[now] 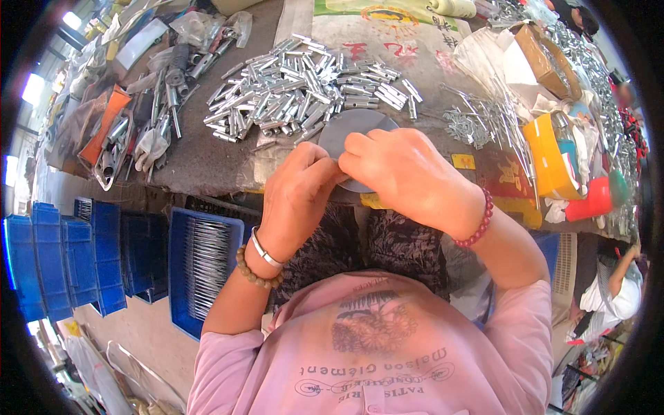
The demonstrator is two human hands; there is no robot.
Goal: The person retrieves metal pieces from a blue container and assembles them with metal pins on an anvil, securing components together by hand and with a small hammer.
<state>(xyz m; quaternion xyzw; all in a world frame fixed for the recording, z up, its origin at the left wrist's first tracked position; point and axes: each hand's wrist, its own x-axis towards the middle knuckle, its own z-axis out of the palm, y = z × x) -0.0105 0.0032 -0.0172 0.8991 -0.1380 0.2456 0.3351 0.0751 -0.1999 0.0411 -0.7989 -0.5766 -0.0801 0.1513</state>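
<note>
Pink shirt cloth fills the bottom of the head view, below both hands, with a dark print across it. Bare forearms reach up from its sleeves to the bench. The left hand and right hand meet at the bench's near edge, fingers curled and tips drawn together. Whether anything is pinched between them cannot be told; the fingers themselves hide it. Just beyond and partly beneath the fingertips is a grey disc, its right and near parts covered by the right hand.

A bangle and brown beads circle the left wrist; red beads circle the right.

Past the hands, mostly ahead of the left one, lies a heap of short metal tubes — shiny, pointing every way, the closest just beside the disc. Ahead and to the right of the right hand are a small heap of pins, long thin rods and, farther right, a yellow box.

Well to the left of the left hand lie a glove and an orange strip. Lower, left of that wrist, a blue crate holds a row of metal pieces. Far right of the right forearm — a person in white.
</note>
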